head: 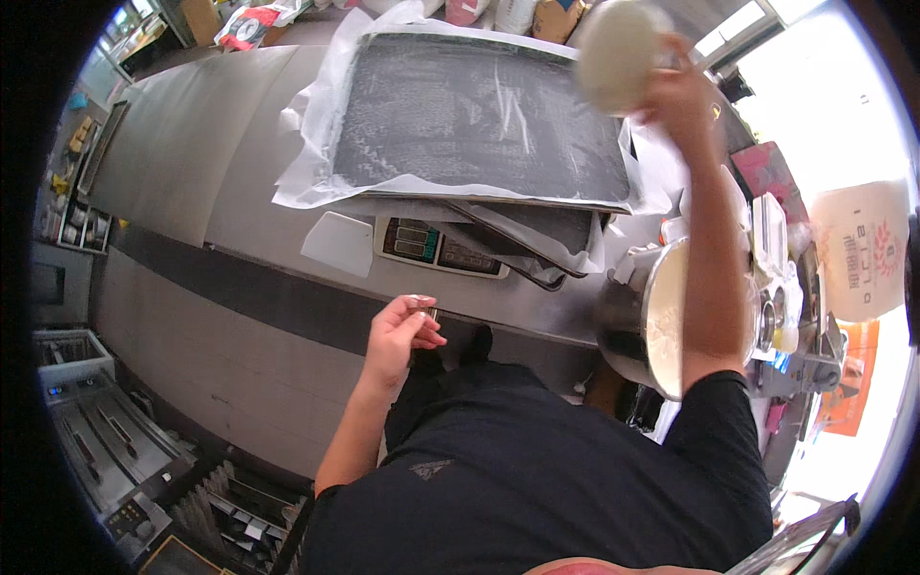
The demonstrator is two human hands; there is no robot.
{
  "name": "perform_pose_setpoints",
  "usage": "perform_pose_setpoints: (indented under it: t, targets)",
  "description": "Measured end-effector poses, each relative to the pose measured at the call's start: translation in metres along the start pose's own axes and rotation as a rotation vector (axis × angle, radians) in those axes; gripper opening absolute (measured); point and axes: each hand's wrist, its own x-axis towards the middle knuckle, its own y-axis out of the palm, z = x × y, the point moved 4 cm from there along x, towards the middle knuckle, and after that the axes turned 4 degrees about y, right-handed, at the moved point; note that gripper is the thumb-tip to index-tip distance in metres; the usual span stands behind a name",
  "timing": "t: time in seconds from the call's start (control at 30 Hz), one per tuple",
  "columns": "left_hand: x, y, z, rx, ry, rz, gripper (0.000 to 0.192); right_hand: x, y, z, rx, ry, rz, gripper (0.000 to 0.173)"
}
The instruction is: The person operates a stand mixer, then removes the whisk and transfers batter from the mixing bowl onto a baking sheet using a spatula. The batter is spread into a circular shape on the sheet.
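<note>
My right hand (665,90) is raised at the far right corner of a lined baking tray and grips a pale round object (619,57), blurred, perhaps a bowl. The dark tray surface (474,115) bears whitish streaks, with white paper (309,172) sticking out around its edges. Under it, further paper-lined trays (553,228) lie askew over a digital scale (467,257). My left hand (406,327) hovers before the counter's front edge with curled fingers; a small metallic band shows beside them, and whether it is held is unclear. A white plastic scraper (338,243) lies left of the scale.
Below my right forearm stands a large metal mixing bowl (625,316) with a pale, creamy mass (665,323) inside. The steel counter (244,144) stretches left. Bags (471,11) line the back, a printed cardboard box (859,251) stands right, and machinery (108,438) is at lower left.
</note>
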Motion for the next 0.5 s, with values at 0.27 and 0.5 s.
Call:
perform_pose_setpoints:
  t: [0.27, 0.5]
  targets:
    - [-0.076, -0.124, 0.015, -0.012, -0.031, -0.397, 0.024, 0.018, 0.127, 0.022, -0.268, -0.241, 0.098, 0.046]
    - [-0.070, -0.125, 0.023, -0.091, -0.004, -0.460, 0.020, 0.002, 0.148, 0.007, -0.128, -0.062, 0.116, 0.044]
